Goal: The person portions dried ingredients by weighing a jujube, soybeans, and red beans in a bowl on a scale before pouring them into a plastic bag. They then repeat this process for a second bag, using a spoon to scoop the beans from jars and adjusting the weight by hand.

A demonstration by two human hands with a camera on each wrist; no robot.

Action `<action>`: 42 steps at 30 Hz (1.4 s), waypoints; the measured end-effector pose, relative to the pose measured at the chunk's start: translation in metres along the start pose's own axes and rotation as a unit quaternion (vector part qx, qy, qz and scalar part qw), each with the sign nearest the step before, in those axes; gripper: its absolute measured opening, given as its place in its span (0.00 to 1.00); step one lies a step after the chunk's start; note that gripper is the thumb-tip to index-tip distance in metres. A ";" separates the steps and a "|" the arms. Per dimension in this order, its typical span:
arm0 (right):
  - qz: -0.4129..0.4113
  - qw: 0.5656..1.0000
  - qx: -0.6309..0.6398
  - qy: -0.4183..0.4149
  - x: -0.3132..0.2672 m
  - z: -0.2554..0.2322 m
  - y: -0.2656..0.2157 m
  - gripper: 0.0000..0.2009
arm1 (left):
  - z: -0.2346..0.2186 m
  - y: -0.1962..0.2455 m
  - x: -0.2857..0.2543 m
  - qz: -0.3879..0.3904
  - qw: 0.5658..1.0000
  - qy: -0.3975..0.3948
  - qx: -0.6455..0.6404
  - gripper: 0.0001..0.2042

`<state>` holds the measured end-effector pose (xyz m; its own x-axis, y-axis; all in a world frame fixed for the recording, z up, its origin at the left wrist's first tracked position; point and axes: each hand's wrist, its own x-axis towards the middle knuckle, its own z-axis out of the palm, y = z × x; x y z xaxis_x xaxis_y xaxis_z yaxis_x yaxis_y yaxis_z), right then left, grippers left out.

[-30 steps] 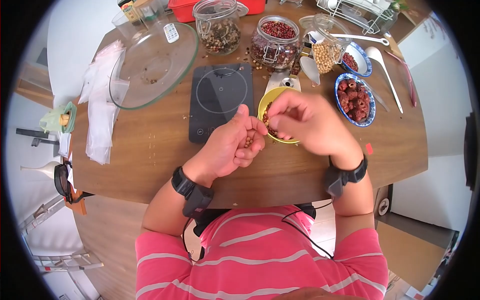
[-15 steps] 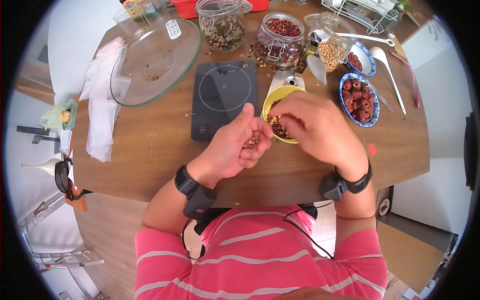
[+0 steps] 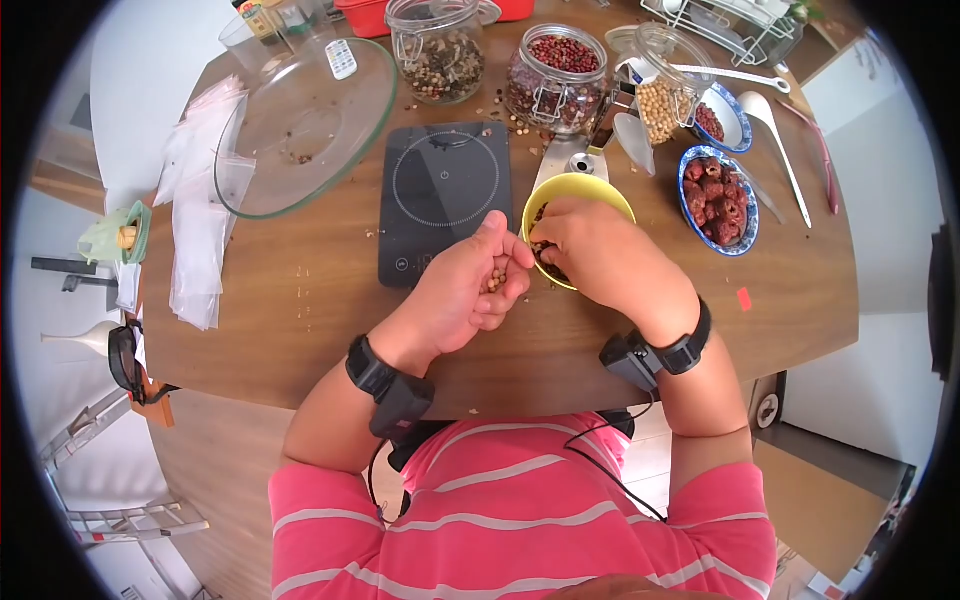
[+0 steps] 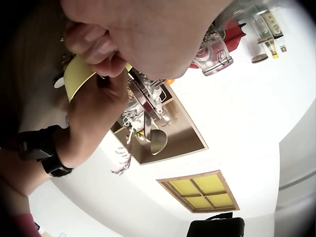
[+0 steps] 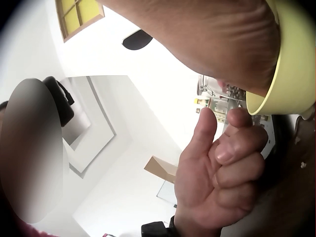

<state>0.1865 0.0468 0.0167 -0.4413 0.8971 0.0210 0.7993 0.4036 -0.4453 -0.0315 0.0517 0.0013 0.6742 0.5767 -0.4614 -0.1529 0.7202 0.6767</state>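
Observation:
My left hand (image 3: 455,290) is turned palm up with its fingers curled, cupping several small pale round beans (image 3: 495,281). Just right of it stands a yellow bowl (image 3: 585,186) holding a mix of dark and pale beans. Into this bowl reaches my right hand (image 3: 615,260), palm down, its fingertips among the beans and mostly hidden. In the right wrist view, the left hand (image 5: 222,173) sits below the rim of the bowl (image 5: 298,74), thumb raised. The left wrist view has the right hand (image 4: 96,106) bent over the bowl's edge.
A black kitchen scale (image 3: 445,190) lies left of the bowl. Behind are jars of mixed beans (image 3: 437,60), red beans (image 3: 560,85) and pale beans (image 3: 655,110). A blue-white dish (image 3: 718,200) of dark red dried fruit stands right; a large glass plate (image 3: 310,130) lies left.
My right hand has moved from above the bowl's edge down into the bowl, its fingers going in among the beans. The left hand stays nearly where it was, still cupping its beans.

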 end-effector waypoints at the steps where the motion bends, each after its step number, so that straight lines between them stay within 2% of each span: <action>1: 0.016 1.000 -0.024 -0.009 0.001 0.002 -0.001 0.06 | 0.000 0.000 0.000 0.000 1.000 -0.001 0.000 0.29; 7: 0.005 0.997 -0.071 0.018 0.001 0.010 0.002 0.06 | 0.000 -0.001 0.001 0.000 1.000 0.006 0.011 0.29; 13: -0.020 0.998 -0.059 0.032 -0.004 -0.002 0.005 0.06 | 0.001 -0.001 -0.001 0.006 1.000 0.004 0.015 0.29; 17: 0.013 0.998 -0.017 0.066 -0.007 -0.017 0.009 0.06 | 0.000 0.001 -0.002 0.007 1.000 -0.005 0.010 0.26; 20: 0.013 0.996 0.056 0.065 -0.008 -0.026 0.012 0.08 | 0.001 0.000 -0.001 0.005 1.000 -0.004 0.016 0.28; 22: 0.088 0.981 0.171 -0.008 -0.008 -0.032 0.016 0.09 | 0.001 -0.001 -0.001 0.003 1.000 0.001 0.020 0.29; 23: 0.088 0.981 0.171 -0.008 -0.009 -0.034 0.017 0.09 | 0.000 -0.001 -0.001 0.006 1.000 -0.004 0.020 0.29; 25: 0.145 0.923 0.356 -0.025 -0.009 -0.037 0.019 0.07 | 0.000 -0.001 -0.001 0.011 1.000 -0.010 0.019 0.29; 26: 0.144 0.923 0.355 -0.025 -0.008 -0.038 0.020 0.07 | 0.001 -0.001 -0.002 0.008 1.000 -0.009 0.016 0.29; 28: 0.156 0.886 0.432 -0.055 -0.008 -0.039 0.023 0.07 | 0.002 0.000 -0.003 0.007 1.000 -0.010 0.013 0.29; 35: 0.152 0.891 0.425 -0.049 -0.008 -0.036 0.024 0.08 | 0.003 0.001 -0.005 0.010 1.000 -0.015 0.008 0.28; 37: 0.143 0.933 0.329 0.005 -0.010 -0.037 0.021 0.08 | 0.003 0.001 -0.005 0.013 1.000 -0.018 0.003 0.28; 38: 0.142 0.934 0.328 0.003 -0.010 -0.039 0.017 0.08 | 0.003 0.001 -0.005 0.013 1.000 -0.018 0.005 0.28; 40: 0.135 0.964 0.220 0.061 -0.012 -0.043 0.009 0.07 | 0.003 0.001 -0.004 0.015 1.000 -0.018 0.006 0.28; 42: 0.100 0.969 0.213 0.078 -0.012 -0.042 0.004 0.07 | 0.002 0.000 -0.003 0.007 1.000 -0.023 0.008 0.28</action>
<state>0.2121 0.0447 0.0518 -0.2011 0.9794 0.0161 0.6064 0.1373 -0.7832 -0.0328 0.0492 0.0039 0.7051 0.5679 -0.4246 -0.1510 0.7054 0.6926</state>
